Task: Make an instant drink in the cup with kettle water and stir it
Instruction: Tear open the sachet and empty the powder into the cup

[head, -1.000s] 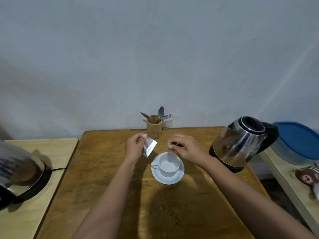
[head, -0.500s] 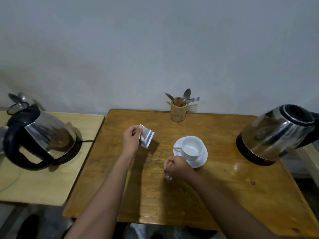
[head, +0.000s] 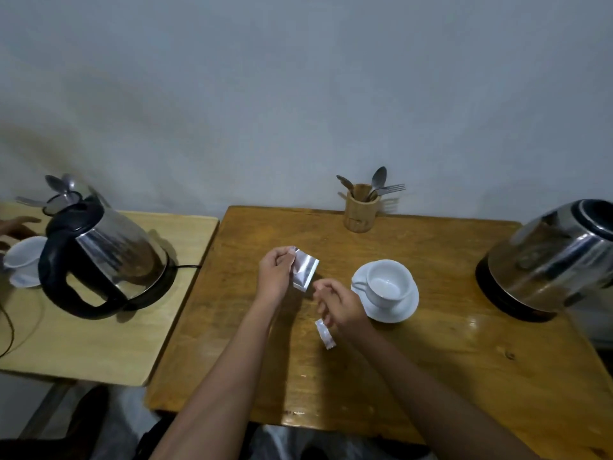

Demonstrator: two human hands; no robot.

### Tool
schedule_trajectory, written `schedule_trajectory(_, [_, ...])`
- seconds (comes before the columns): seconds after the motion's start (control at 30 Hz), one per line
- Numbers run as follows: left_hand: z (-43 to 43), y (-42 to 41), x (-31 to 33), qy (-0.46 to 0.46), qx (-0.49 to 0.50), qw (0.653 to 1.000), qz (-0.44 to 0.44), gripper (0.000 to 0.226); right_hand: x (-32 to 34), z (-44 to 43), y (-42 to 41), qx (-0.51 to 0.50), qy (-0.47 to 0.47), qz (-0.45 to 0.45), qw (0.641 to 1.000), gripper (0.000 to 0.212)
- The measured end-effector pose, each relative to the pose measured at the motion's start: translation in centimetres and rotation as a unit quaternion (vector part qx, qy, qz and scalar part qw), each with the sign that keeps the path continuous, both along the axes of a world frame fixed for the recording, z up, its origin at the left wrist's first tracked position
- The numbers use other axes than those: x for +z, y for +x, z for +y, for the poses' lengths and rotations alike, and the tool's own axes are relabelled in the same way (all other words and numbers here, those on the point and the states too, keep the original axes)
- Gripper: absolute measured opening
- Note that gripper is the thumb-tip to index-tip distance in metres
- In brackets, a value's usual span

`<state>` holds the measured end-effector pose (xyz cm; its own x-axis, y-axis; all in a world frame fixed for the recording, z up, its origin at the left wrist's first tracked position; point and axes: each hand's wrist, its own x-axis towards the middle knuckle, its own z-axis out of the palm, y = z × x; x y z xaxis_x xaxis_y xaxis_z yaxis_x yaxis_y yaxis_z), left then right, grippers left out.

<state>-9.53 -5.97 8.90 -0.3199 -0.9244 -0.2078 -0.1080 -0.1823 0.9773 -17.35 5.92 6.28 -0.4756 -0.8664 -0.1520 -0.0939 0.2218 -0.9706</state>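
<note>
My left hand (head: 275, 277) pinches the top corner of a small silver sachet (head: 304, 272) and holds it above the brown table (head: 431, 360). Just right of the sachet, my right hand (head: 338, 303) hovers with loosely curled fingers and nothing in them. A torn-off sachet strip (head: 325, 334) lies on the table at the heel of that hand. The white cup (head: 388, 283) stands on its saucer (head: 398, 315) to the right of my hands and looks empty inside. A steel kettle (head: 550, 260) sits on its black base at the table's right edge.
A wooden holder (head: 361, 210) with spoons and a fork stands at the back by the wall. On a lighter table to the left stand a second kettle (head: 106, 250) and another cup (head: 23, 257), with another person's hand (head: 16, 227) beside it.
My right hand rose from low over the table toward the sachet, and the torn strip it held now lies on the table. My left hand kept hold of the sachet.
</note>
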Motion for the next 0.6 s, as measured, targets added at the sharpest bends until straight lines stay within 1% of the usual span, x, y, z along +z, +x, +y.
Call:
schedule_trajectory(0.03, [0.3, -0.9, 0.4, -0.003, -0.008, 1.000, 0.002, 0.020, 1.2, 0.1, 0.0, 0.008, -0.012, -0.040, 0.999, 0.010])
schedule_trajectory(0.1, [1.2, -2.9, 1.4, -0.011, -0.028, 1.000, 0.007, 0.020, 2.7, 0.4, -0.2, -0.008, -0.033, -0.047, 0.998, 0.004])
schedule_trajectory(0.17, [2.3, -4.8, 2.4, -0.014, -0.039, 0.999, 0.026, 0.020, 3.4, 0.7, -0.8, -0.076, -0.063, -0.045, 0.994, 0.005])
schedule_trajectory(0.3, [4.1, -7.4, 3.8, -0.015, -0.053, 0.997, 0.049, 0.020, 4.6, 2.0, -3.3, -0.223, -0.108, -0.019, 0.969, 0.013])
schedule_trajectory(0.37, [4.6, -8.1, 4.0, -0.036, -0.099, 0.994, 0.042, 0.019, 5.0, 3.2, -5.0, -0.263, -0.121, -0.016, 0.957, 0.007])
schedule_trajectory(0.4, [4.7, -8.3, 3.9, -0.048, -0.130, 0.990, 0.031, 0.019, 5.2, 3.8, -6.0, -0.272, -0.123, -0.024, 0.954, 0.004])
schedule_trajectory(0.5, [5.2, -9.1, 3.4, -0.078, -0.226, 0.970, -0.037, 0.018, 5.0, 5.2, -8.9, -0.275, -0.111, -0.068, 0.953, 0.006])
schedule_trajectory(0.6, [5.6, -10.3, 2.2, -0.079, -0.295, 0.947, -0.103, 0.004, 3.9, 6.1, -11.1, -0.272, -0.070, -0.093, 0.955, 0.012])
